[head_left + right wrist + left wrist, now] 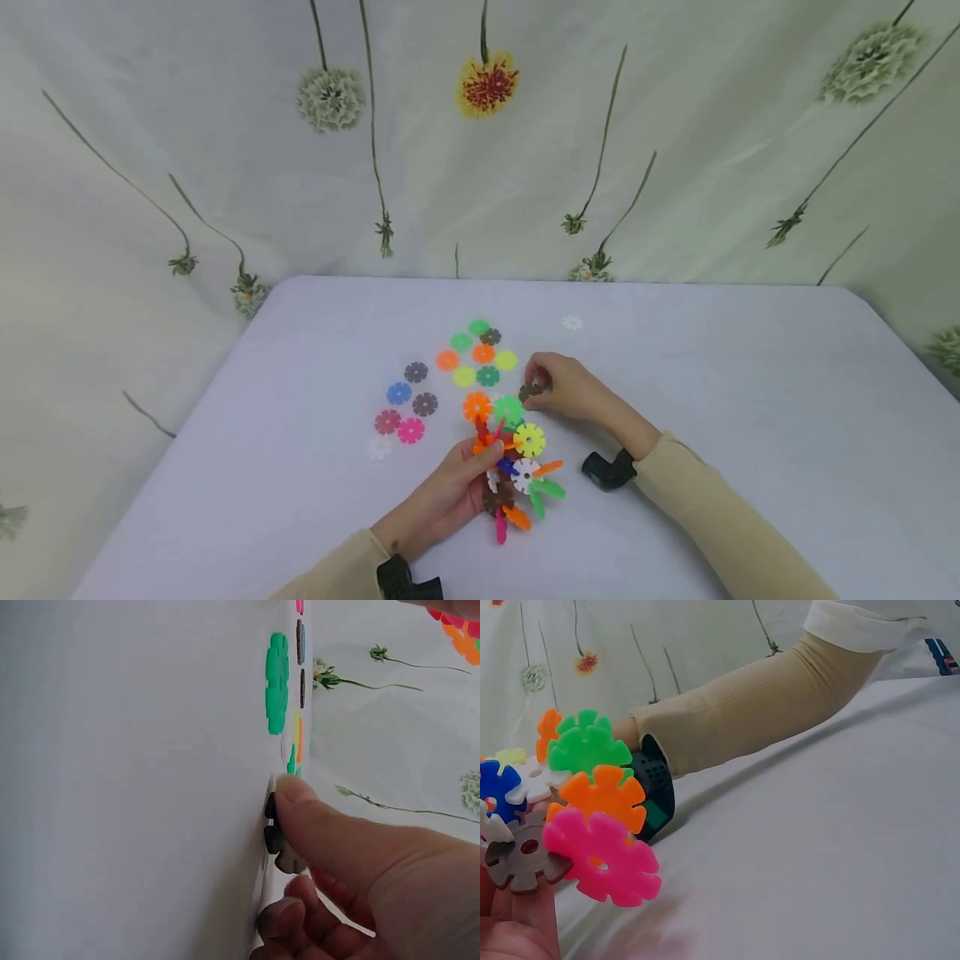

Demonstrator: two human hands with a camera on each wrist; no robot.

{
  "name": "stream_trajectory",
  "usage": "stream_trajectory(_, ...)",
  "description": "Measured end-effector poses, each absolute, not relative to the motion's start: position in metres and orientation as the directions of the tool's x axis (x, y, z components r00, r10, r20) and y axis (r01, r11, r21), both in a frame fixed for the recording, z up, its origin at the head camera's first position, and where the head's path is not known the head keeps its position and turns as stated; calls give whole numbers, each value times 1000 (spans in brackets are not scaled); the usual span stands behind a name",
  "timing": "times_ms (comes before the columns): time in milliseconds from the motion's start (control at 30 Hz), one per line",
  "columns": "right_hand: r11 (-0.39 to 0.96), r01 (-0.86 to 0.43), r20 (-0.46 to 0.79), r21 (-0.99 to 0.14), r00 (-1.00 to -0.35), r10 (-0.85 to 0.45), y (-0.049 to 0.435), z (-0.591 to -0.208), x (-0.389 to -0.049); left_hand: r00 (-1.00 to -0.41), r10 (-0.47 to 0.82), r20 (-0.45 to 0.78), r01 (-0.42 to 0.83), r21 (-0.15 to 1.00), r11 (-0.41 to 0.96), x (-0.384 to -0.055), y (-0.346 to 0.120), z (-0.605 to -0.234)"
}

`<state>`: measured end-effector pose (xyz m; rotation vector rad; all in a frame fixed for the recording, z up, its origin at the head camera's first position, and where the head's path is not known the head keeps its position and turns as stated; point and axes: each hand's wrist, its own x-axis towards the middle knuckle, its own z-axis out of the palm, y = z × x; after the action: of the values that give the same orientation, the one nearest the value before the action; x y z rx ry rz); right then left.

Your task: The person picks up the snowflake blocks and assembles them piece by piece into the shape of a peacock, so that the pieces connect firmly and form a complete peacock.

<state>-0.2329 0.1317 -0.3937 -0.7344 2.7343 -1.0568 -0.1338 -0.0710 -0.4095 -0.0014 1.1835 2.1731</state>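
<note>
Holding a joined cluster [527, 474] of notched plastic discs in the left hand [453, 487], with the thumb across its front, over the middle of the worktop [750, 375] and well short of the far edge. Pinching a dark brown disc [530, 392] between thumb and fingers of the right hand [568, 385], just beside the cluster's upper right.

Seems partway along: shows many discs already joined into one irregular mass. Leaves the dark brown disc unattached, and possibly all the loose ones to add: towards the far edge, a light green disc [478, 327], an orange disc [447, 360] and a yellow disc [506, 360] among others; nearer the left edge, a blue disc [398, 393] and a pink disc [410, 431]; apart, near the far edge, a lone white disc [572, 323].

Looks bright and spiky, with petal-like lobes and round centre holes, some face-on, others edge-on. Mixes orange, yellow, white, blue, green, pink and brown. Cannot tell the state of the upper green disc [508, 410]: joined to the cluster or merely behind it.
</note>
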Motion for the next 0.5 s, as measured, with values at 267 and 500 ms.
stream_trajectory(267, 362, -358, 204, -861, -894, -399, 162, -388, -190, -798, 508, -323, -554, 725, -409, -133, -69, -411)
stream_trajectory(500, 38, -416, 362, -908, -830, -425, 169, -385, -157, -798, 521, -304, -555, 709, -435, -134, -70, -410)
